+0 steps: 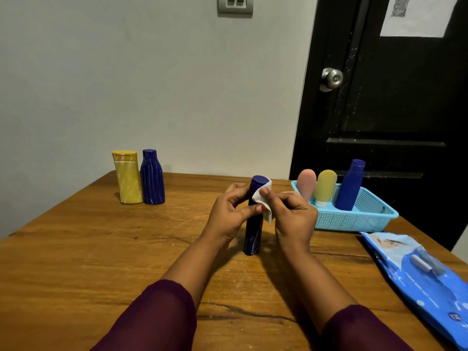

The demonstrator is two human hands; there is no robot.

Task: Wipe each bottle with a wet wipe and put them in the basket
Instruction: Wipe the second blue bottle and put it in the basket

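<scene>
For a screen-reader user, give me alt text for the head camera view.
The left hand grips an upright dark blue bottle on a wooden table while the right hand holds a white wet wipe near its cap. Three bottles stand in a blue basket at right; two more wait far left.

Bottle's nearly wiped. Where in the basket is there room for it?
Bare floor shows at the right end of the light-blue plastic mesh basket, between the blue plastic bottle and the rim. The left is crowded by a pink squeeze tube and a yellow squeeze tube.
</scene>
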